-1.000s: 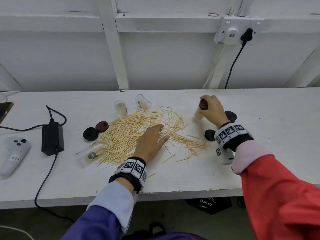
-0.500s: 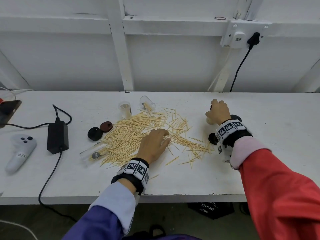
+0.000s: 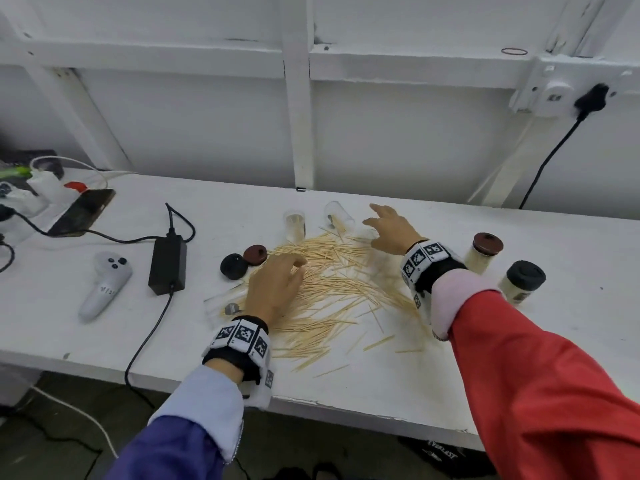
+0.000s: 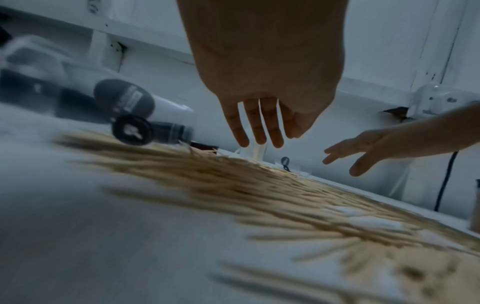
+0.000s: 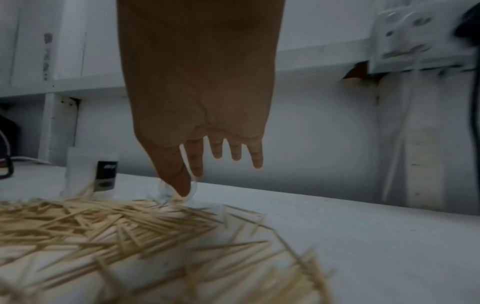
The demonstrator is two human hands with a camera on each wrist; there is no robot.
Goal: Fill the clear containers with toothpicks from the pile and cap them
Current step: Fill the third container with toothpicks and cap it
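While two jars already stand capped off to the right, more wait. Left hand (image 3: 273, 285) lies flat with loose fingers on the toothpick pile (image 3: 332, 289), holding nothing. Right hand (image 3: 388, 230) reaches out, fingers spread, empty, just short of the tipped clear container (image 3: 337, 214) past its fingertips. Toothpicks are light, stiff and pointy, so pinch a small bunch by the middle. That cup looks light and slippery; hold it round its sides.

toothpicks (image 3: 332, 282) pale bare wood, matt; containers (image 3: 295, 226) clear glossy plastic; table (image 3: 554, 341) white-painted, scuffed.
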